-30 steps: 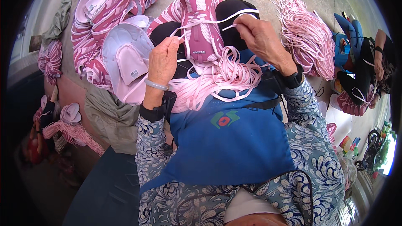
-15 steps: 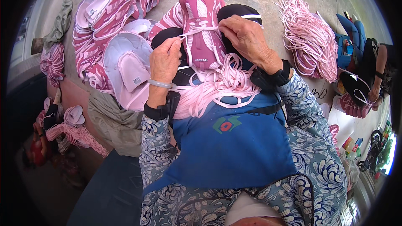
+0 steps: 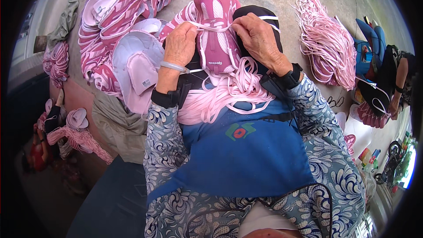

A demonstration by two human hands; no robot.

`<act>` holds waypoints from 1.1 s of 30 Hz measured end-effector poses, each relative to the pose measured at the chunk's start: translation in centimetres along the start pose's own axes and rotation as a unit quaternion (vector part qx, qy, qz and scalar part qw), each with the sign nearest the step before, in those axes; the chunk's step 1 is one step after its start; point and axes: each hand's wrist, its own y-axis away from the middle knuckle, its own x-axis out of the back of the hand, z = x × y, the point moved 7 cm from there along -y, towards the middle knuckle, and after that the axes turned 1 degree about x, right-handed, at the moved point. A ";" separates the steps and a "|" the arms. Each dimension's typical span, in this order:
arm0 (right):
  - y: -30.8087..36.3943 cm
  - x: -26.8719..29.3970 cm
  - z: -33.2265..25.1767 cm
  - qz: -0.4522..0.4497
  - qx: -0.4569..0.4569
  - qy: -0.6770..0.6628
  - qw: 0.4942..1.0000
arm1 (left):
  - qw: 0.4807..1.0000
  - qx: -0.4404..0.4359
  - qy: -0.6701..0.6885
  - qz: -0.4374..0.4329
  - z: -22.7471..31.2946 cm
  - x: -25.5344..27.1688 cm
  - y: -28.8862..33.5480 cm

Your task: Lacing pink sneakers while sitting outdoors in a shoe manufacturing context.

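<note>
A pink shoe upper (image 3: 215,53) with paler mesh panels lies between my knees. Across its middle runs a light pink shoelace (image 3: 213,28), stretched between my two hands. On the left side of the upper, my left hand (image 3: 180,42) is closed on one end of the lace. My right hand (image 3: 258,36) pinches the lace at the upper's right side. Below the upper, a bundle of loose pink shoelaces (image 3: 220,95) is spread over my lap, on the blue apron (image 3: 246,158). My fingertips partly hide the lace ends.
Stacked pink shoe uppers (image 3: 125,22) stand on the floor at the left. A big heap of pink laces (image 3: 324,39) lies at the right. Beyond it, another person's hand (image 3: 393,108) is beside more uppers. A grey-green cloth (image 3: 119,121) lies by my left arm.
Both hands have shifted up along the upper, carrying the lace with them. The lace now runs higher and nearly level across the upper, where before it slanted lower.
</note>
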 end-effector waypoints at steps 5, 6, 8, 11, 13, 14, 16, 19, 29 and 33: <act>-0.4 -0.5 0.9 -0.048 -0.028 -0.020 0.998 | 0.985 0.117 0.107 -0.063 -3.1 -1.4 0.0; -0.3 -0.6 1.1 -0.067 -0.037 -0.027 0.997 | 0.990 0.091 0.082 -0.063 -2.6 -1.2 -0.1; -0.3 -0.5 1.3 -0.073 -0.052 -0.042 0.995 | 0.990 0.089 0.069 -0.082 -2.5 -0.8 -0.3; -0.3 -0.5 1.4 -0.078 -0.073 -0.075 0.991 | 0.992 0.074 0.070 -0.076 -2.2 -0.8 -0.2; -0.1 -0.6 1.3 -0.081 -0.082 -0.090 0.989 | 0.993 0.062 0.086 -0.055 -1.9 -0.8 0.0; -0.2 -0.4 1.1 -0.068 -0.069 -0.073 0.993 | 0.989 0.082 0.107 -0.056 -1.8 -0.9 -0.1; 0.0 -0.2 1.2 -0.054 -0.058 -0.053 0.995 | 0.985 0.102 0.130 -0.058 -1.4 -1.0 -0.3; 0.0 0.1 1.4 -0.042 -0.060 -0.055 0.996 | 0.965 0.152 0.197 -0.078 -1.5 -1.4 0.0; -0.3 0.1 1.2 -0.079 -0.053 -0.072 0.993 | 0.989 0.070 0.098 -0.090 -1.9 -1.2 -0.5; -0.6 -0.3 1.0 -0.117 -0.040 -0.067 0.990 | 0.973 0.107 0.178 -0.102 -2.0 -1.8 -0.2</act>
